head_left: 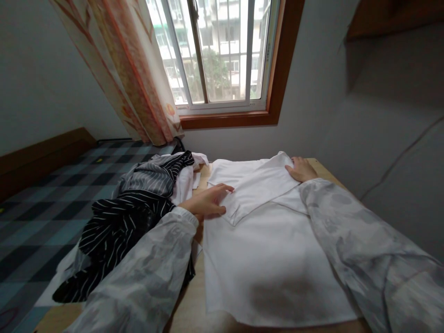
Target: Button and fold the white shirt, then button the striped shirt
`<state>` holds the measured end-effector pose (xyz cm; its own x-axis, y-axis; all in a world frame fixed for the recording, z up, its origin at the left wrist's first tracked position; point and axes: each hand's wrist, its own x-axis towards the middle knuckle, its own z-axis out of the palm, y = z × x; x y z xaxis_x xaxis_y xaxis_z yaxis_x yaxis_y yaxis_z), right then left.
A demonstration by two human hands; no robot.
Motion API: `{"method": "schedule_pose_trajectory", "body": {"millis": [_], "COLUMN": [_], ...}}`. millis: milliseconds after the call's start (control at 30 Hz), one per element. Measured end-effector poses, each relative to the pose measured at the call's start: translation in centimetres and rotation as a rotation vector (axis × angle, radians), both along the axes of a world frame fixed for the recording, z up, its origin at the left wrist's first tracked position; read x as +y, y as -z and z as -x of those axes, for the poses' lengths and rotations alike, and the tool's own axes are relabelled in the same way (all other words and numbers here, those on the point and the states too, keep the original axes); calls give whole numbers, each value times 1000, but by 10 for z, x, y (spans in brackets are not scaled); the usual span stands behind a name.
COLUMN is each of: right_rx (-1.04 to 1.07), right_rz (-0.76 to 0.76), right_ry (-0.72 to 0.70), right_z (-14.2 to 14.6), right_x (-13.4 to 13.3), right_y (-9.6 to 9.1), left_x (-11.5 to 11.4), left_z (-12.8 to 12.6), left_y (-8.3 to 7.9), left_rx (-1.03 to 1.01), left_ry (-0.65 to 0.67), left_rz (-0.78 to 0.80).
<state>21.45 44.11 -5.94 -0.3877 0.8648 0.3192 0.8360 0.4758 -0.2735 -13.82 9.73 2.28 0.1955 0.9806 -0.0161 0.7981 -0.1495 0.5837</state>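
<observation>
A white shirt [270,259] lies flat on a wooden table [194,314], with one sleeve folded across its upper part [256,185]. My left hand [208,203] rests at the shirt's left edge beside the sleeve's end, fingers stretched out and lying on the cloth. Over at the far right shoulder of the shirt, my right hand [301,169] presses flat on the fold, fingers partly showing and extended. Neither hand grips anything. Both arms wear pale grey patterned sleeves.
A heap of black-and-white striped and grey clothes [132,208] lies at the table's left edge. A bed with a checked cover [41,203] stands left. A window [222,51] and orange curtain [132,69] are behind; a grey wall is right.
</observation>
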Motion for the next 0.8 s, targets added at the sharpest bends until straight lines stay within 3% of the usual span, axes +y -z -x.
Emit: {"method": "schedule_pose_trajectory", "body": {"millis": [67, 233, 333, 433, 633, 700, 800], "right_rx": [-9, 51, 141, 202, 183, 181, 194], "right_rz": [-21, 174, 104, 23, 78, 85, 66], "right_ry": [58, 110, 71, 94, 86, 76, 65], "right_z": [-12, -31, -40, -51, -65, -66, -66], "right_x": [-3, -2, 0, -1, -2, -2, -4], "right_y": [2, -2, -2, 4, 16, 16, 15], "left_x": [0, 5, 3, -6, -13, -6, 9], "left_z": [-3, -2, 3, 9, 18, 17, 7], "left_y": [-5, -12, -16, -24, -38, -32, -16], "left_rx": [-2, 3, -58, -113, -292, -190, 145], "left_ry": [-17, 10, 79, 43, 58, -74, -414], "left_rz": [38, 120, 170, 262, 466, 402, 120]}}
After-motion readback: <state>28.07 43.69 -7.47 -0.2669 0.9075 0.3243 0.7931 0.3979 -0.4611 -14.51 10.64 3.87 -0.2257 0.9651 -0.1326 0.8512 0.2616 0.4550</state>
